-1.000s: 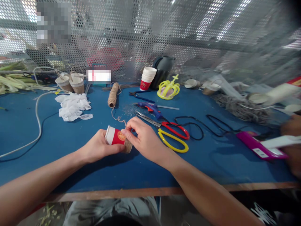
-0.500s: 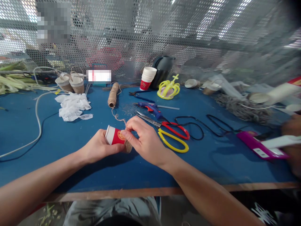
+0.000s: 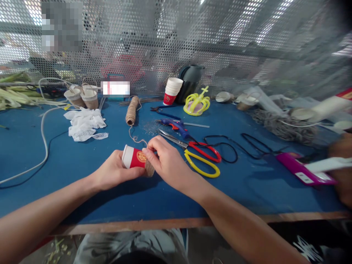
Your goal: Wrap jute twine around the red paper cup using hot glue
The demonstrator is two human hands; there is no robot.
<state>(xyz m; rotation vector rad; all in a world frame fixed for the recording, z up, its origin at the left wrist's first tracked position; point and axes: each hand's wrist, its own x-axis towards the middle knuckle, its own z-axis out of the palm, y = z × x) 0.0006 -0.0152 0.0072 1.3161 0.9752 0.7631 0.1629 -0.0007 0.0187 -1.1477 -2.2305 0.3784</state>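
Note:
A red and white paper cup [image 3: 134, 157] lies tilted on its side in the grip of my left hand [image 3: 112, 170], its white end to the left. Brown twine [image 3: 149, 168] is wound around its right end. My right hand [image 3: 167, 161] pinches the twine at the cup's upper right edge; the fingertips press together there. From this pinch a loose strand [image 3: 135, 139] runs up to the twine spool [image 3: 132, 110] lying behind the cup. Just right of my right hand are open scissors [image 3: 189, 146] with red and yellow handles.
Behind the scissors lies a blue glue gun [image 3: 176, 126], near pliers [image 3: 166, 110], a yellow crown [image 3: 196, 104] and stacked cups [image 3: 172, 91]. Crumpled white gloves [image 3: 85, 123] and two wrapped cups [image 3: 90, 98] are at left. At right, a purple power strip [image 3: 302, 170] sits near another person's hand [image 3: 345, 168].
The cup has turned slightly in my left hand, showing more of its gold emblem. My right hand still pinches the twine, and the loose strand has shifted a little.

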